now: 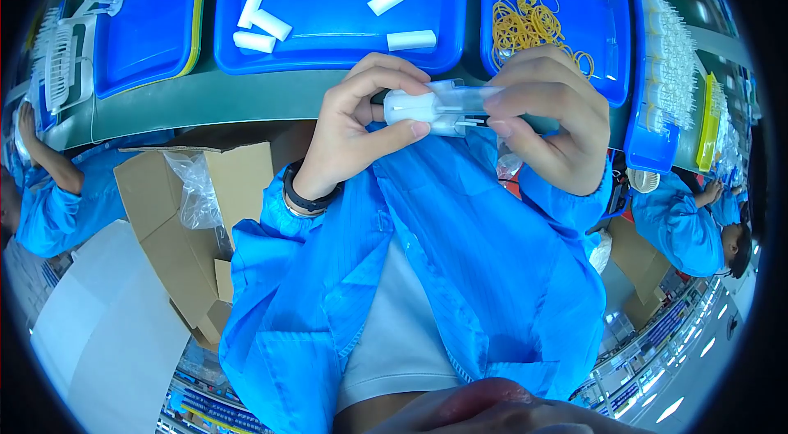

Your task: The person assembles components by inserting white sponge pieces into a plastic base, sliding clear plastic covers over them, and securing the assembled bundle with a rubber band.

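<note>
Both pinch: left grip [349, 118] the white piece [408, 107], right grip [560, 110] the clear sleeve [465, 98]; a skewed pull could bend the prongs [471, 121].

Clear sleeve [464, 98] — right end hidden by hands [562, 110] | middle blue tray [336, 34] — cut off by top edge

The white piece [407, 108], smooth and rounded at its left end, is held by the left fingers [397, 138]. The clear part [461, 97], transparent and straight-edged, is extended rightward from it and is pinched by the right fingers [529, 101]. Both are aligned left to right. Their fit cannot be determined.
</note>
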The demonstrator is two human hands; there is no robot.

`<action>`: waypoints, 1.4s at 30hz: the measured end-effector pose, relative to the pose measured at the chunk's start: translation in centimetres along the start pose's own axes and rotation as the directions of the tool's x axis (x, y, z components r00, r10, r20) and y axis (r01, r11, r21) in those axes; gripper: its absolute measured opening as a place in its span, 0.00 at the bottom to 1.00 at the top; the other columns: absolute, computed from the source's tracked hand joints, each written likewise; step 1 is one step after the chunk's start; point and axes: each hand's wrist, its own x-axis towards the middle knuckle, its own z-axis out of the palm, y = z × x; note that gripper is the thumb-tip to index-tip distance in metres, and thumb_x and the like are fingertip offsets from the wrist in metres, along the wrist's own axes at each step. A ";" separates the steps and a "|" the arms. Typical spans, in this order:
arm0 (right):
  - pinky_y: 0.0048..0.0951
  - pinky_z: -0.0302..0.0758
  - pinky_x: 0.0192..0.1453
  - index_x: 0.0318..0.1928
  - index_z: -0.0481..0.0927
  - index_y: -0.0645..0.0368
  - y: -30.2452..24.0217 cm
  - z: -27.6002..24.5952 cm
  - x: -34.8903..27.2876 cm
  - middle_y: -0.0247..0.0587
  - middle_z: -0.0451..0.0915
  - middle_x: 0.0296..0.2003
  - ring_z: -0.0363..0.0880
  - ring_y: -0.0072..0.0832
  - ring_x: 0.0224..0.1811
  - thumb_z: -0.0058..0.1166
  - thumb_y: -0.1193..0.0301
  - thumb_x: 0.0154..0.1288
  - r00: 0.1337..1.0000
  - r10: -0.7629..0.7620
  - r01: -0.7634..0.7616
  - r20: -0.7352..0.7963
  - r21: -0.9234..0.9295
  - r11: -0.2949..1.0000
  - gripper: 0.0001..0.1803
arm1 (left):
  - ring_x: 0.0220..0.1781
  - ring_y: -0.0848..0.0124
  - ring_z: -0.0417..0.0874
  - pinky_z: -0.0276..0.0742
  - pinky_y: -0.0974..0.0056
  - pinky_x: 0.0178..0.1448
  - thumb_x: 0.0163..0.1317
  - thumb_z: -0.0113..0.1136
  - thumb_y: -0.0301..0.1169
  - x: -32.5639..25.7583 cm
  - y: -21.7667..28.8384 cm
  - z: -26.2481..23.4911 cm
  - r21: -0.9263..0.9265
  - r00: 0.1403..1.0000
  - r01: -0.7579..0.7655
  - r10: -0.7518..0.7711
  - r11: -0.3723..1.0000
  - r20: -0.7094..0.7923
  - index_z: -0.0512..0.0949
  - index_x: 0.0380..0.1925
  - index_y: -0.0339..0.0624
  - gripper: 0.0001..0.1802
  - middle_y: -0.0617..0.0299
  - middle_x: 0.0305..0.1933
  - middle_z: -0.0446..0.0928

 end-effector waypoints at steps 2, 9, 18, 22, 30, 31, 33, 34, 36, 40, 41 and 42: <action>0.32 0.73 0.39 0.36 0.81 0.61 0.0 -0.4 0.0 0.42 0.80 0.33 0.78 0.36 0.34 0.68 0.71 0.49 0.998 -0.052 0.053 0.028 -0.051 0.997 0.13 | 0.54 0.65 0.77 0.82 0.62 0.53 0.52 0.66 0.18 0.0 0.1 -0.1 -0.006 1.000 0.004 -0.004 1.000 0.002 0.78 0.42 0.36 0.15 0.55 0.52 0.70; 0.33 0.73 0.42 0.35 0.80 0.61 -1.0 -1.1 0.1 0.42 0.79 0.33 0.78 0.37 0.37 0.67 0.73 0.49 0.996 0.032 -0.029 0.081 -0.032 0.999 0.12 | 0.54 0.65 0.77 0.83 0.64 0.52 0.53 0.65 0.18 0.1 0.4 0.0 -0.030 0.999 0.049 -0.049 0.998 0.020 0.78 0.43 0.36 0.16 0.54 0.53 0.71; 0.32 0.75 0.41 0.37 0.82 0.61 -1.0 -0.3 0.1 0.42 0.81 0.33 0.79 0.37 0.37 0.69 0.75 0.47 0.997 0.039 -0.035 0.064 -0.058 0.998 0.14 | 0.52 0.66 0.77 0.83 0.65 0.48 0.55 0.64 0.20 0.3 -0.1 -0.3 -0.039 0.999 0.023 -0.022 0.999 0.034 0.78 0.43 0.36 0.14 0.53 0.52 0.71; 0.30 0.77 0.39 0.36 0.83 0.62 -0.3 1.1 -0.6 0.42 0.83 0.32 0.82 0.35 0.37 0.71 0.76 0.44 0.997 -0.028 0.023 -0.069 -0.064 0.998 0.15 | 0.48 0.69 0.78 0.84 0.69 0.39 0.57 0.63 0.22 -0.1 0.2 0.1 -0.092 0.999 0.050 -0.050 0.995 0.004 0.77 0.42 0.37 0.12 0.54 0.50 0.71; 0.30 0.79 0.38 0.35 0.83 0.63 1.1 2.7 -1.8 0.42 0.83 0.32 0.83 0.35 0.37 0.71 0.73 0.43 0.974 -0.136 0.130 -0.183 -0.041 0.991 0.16 | 0.43 0.72 0.77 0.81 0.73 0.33 0.61 0.61 0.25 -0.1 1.1 0.2 0.097 0.998 0.031 -0.036 0.995 0.049 0.76 0.40 0.39 0.08 0.57 0.47 0.71; 0.30 0.79 0.39 0.35 0.83 0.63 1.3 2.5 -1.8 0.42 0.83 0.32 0.83 0.35 0.37 0.71 0.73 0.43 0.974 -0.142 0.139 -0.175 -0.027 0.990 0.16 | 0.43 0.72 0.77 0.81 0.73 0.34 0.61 0.60 0.25 0.0 1.2 0.1 0.143 0.996 0.046 -0.056 0.989 0.067 0.76 0.40 0.40 0.08 0.57 0.46 0.71; 0.31 0.79 0.39 0.36 0.83 0.63 1.4 2.0 -1.8 0.42 0.83 0.33 0.82 0.36 0.37 0.70 0.73 0.44 0.986 -0.124 0.122 -0.114 -0.022 0.992 0.16 | 0.44 0.72 0.77 0.81 0.73 0.37 0.60 0.61 0.25 0.2 1.2 -0.6 0.222 0.993 0.060 -0.081 0.973 0.091 0.77 0.41 0.40 0.09 0.57 0.46 0.71; 0.31 0.79 0.39 0.37 0.83 0.63 1.4 1.6 -1.6 0.43 0.83 0.34 0.82 0.36 0.38 0.70 0.73 0.44 0.993 -0.107 0.107 -0.053 -0.016 0.994 0.16 | 0.46 0.71 0.77 0.81 0.72 0.39 0.60 0.61 0.25 0.2 1.2 -0.8 0.301 0.988 0.071 -0.108 0.951 0.109 0.77 0.42 0.41 0.10 0.57 0.47 0.71; 0.32 0.79 0.40 0.38 0.83 0.63 1.0 0.7 -1.0 0.43 0.83 0.34 0.82 0.36 0.38 0.69 0.73 0.45 0.996 -0.087 0.086 -0.006 -0.073 0.994 0.16 | 0.47 0.71 0.77 0.80 0.71 0.41 0.59 0.62 0.25 0.2 1.7 -0.6 0.270 0.991 0.071 -0.097 0.960 0.086 0.77 0.44 0.40 0.13 0.57 0.48 0.72; 0.33 0.79 0.41 0.38 0.83 0.64 0.7 -0.5 -0.9 0.44 0.83 0.35 0.82 0.37 0.39 0.69 0.74 0.44 0.998 -0.066 0.064 -0.005 -0.178 0.982 0.17 | 0.51 0.69 0.78 0.79 0.70 0.44 0.60 0.62 0.27 0.1 2.0 -0.8 -0.096 0.998 0.062 -0.060 0.993 0.022 0.75 0.53 0.36 0.20 0.56 0.52 0.74; 0.33 0.79 0.41 0.38 0.83 0.64 0.7 -0.7 -0.9 0.44 0.83 0.35 0.82 0.37 0.39 0.69 0.74 0.44 0.998 -0.069 0.067 -0.006 -0.182 0.981 0.17 | 0.48 0.69 0.79 0.80 0.71 0.42 0.62 0.60 0.32 0.1 1.3 -1.7 -0.219 0.995 0.097 -0.088 0.971 0.051 0.73 0.55 0.33 0.23 0.55 0.55 0.73; 0.32 0.79 0.42 0.38 0.83 0.64 0.6 -0.8 -1.0 0.45 0.83 0.36 0.82 0.37 0.39 0.69 0.74 0.44 0.996 -0.081 0.074 -0.027 -0.191 0.979 0.17 | 0.48 0.69 0.79 0.80 0.71 0.42 0.62 0.60 0.32 0.1 0.9 -1.9 -0.218 0.995 0.093 -0.084 0.972 0.053 0.73 0.55 0.33 0.23 0.55 0.55 0.73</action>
